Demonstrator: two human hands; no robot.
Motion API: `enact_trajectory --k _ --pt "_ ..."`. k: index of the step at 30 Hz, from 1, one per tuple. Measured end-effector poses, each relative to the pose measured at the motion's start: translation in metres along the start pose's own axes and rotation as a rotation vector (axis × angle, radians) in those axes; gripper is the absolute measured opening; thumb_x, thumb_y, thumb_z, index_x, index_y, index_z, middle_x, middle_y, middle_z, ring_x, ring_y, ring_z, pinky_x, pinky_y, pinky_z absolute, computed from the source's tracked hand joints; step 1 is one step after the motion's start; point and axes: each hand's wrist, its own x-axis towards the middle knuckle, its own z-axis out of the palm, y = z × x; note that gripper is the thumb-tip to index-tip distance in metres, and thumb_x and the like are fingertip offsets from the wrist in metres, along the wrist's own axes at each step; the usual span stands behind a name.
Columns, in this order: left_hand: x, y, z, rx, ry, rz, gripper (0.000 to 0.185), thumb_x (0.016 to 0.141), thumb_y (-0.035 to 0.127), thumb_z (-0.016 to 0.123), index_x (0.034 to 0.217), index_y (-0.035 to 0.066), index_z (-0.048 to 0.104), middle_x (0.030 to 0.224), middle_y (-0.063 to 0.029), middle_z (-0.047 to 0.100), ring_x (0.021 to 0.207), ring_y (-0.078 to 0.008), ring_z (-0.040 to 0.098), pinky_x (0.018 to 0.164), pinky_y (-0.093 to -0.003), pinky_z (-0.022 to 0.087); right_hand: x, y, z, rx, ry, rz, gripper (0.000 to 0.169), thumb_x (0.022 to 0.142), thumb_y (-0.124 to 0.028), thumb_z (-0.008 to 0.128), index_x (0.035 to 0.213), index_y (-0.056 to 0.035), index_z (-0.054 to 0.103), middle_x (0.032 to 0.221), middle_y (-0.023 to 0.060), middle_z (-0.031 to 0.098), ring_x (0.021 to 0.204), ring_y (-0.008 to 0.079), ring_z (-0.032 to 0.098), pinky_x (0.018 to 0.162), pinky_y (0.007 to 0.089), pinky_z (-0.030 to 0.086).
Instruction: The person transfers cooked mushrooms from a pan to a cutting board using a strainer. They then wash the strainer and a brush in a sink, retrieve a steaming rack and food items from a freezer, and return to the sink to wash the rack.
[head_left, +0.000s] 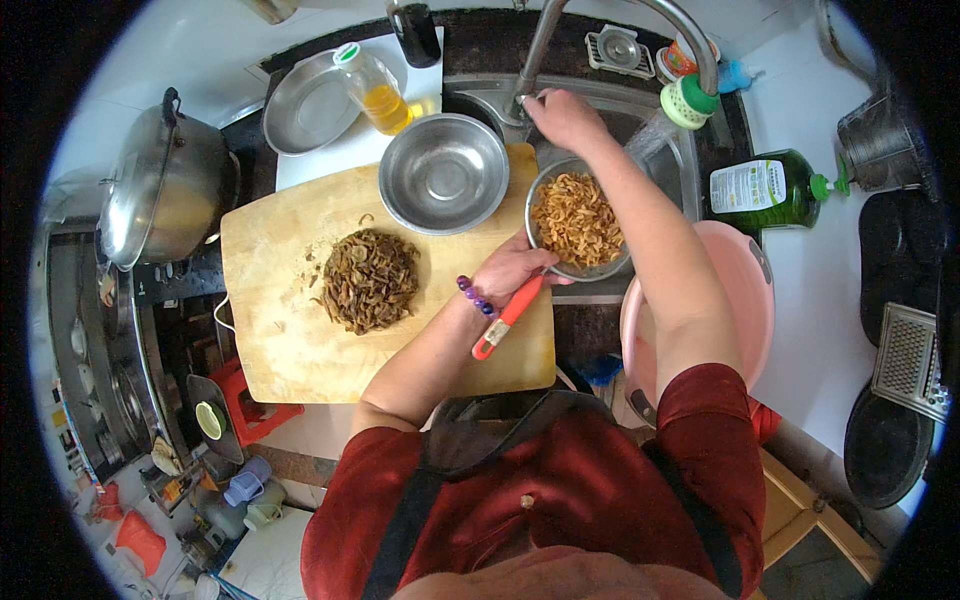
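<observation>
My left hand (517, 266) grips the rim of a round metal strainer (581, 274) with a red handle (510, 316) that points back toward me. Small curled dried shrimp (577, 217) fill it. My right arm reaches over the strainer, and my right hand (566, 120) is closed at the lever by the base of the metal faucet (534, 56). Water sprays from the green-and-white faucet head (688, 103) into the steel sink (675, 161). Part of the strainer's right side is hidden under my forearm.
A wooden cutting board (285, 360) bears a chopped brown heap (371, 281) and an empty steel bowl (442, 176). Behind stand an oil bottle (384, 101) and a metal plate (311, 105). A large pot (169, 184) stands left; green detergent (772, 187) and a pink basin (739, 292) are right.
</observation>
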Motion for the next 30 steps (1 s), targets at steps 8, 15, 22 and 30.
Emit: enact_trajectory --k 8,15,22,30 --pt "-0.051 0.031 0.031 0.148 0.022 -0.078 0.056 0.08 -0.004 0.047 0.132 -0.001 0.026 0.12 -0.0185 0.05 0.098 -0.028 0.058 0.08 -0.0338 0.051 -0.032 0.062 -0.018 0.045 0.023 -0.257 0.054 0.083 -0.044 0.05 0.113 0.0016 0.053 0.111 0.0204 0.056 0.102 0.0334 0.055 0.087 0.0375 0.043" --pt "-0.111 0.104 0.092 0.293 -0.1 -0.152 0.069 0.073 -0.004 0.055 0.133 -0.005 0.02 0.124 -0.0202 0.046 0.107 -0.0335 0.052 0.082 -0.0397 0.048 -0.147 0.094 -0.083 0.726 -0.057 -0.039 0.032 0.088 -0.023 0.052 0.113 -0.0024 0.054 0.106 0.0072 0.06 0.098 0.0135 0.054 0.085 0.0254 0.041" --pt "-0.132 0.127 0.106 0.342 -0.303 -0.1 0.056 0.076 0.002 0.056 0.127 -0.003 0.032 0.124 -0.0177 0.044 0.113 -0.0293 0.046 0.091 -0.0388 0.039 -0.176 0.13 -0.081 0.682 0.08 0.047 0.028 0.088 -0.016 0.05 0.11 -0.0009 0.056 0.105 0.0058 0.06 0.095 0.0125 0.053 0.084 0.0246 0.04" --pt "-0.132 0.109 0.114 0.348 -0.296 0.06 0.058 0.076 0.004 0.056 0.128 -0.003 0.033 0.128 -0.0167 0.041 0.117 -0.0289 0.042 0.095 -0.0402 0.034 -0.169 0.123 -0.074 0.604 -0.057 0.024 0.029 0.085 -0.016 0.055 0.111 -0.0048 0.056 0.108 0.0072 0.059 0.099 0.0183 0.052 0.083 0.0306 0.043"
